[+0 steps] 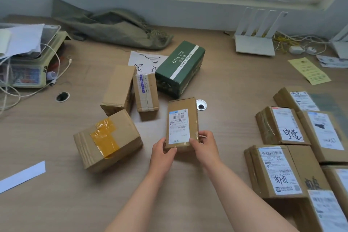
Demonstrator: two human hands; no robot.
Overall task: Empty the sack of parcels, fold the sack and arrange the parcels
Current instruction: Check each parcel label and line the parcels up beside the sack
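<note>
Here a labelled parcel (181, 124) is gripped at its near end by the left hand (163, 151) and right hand (204, 144), over the table (56, 203), label upward, probably to be read before sorting.

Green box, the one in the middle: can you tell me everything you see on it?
The green box looks like dark cardboard, closed, with a white stripe along its top and down the near end. White letters read ONCUR beside Chinese characters. It lies flat and slantwise on the table, beyond the parcel being held. A white sheet sits at its left edge. Nothing rests on it.
</note>
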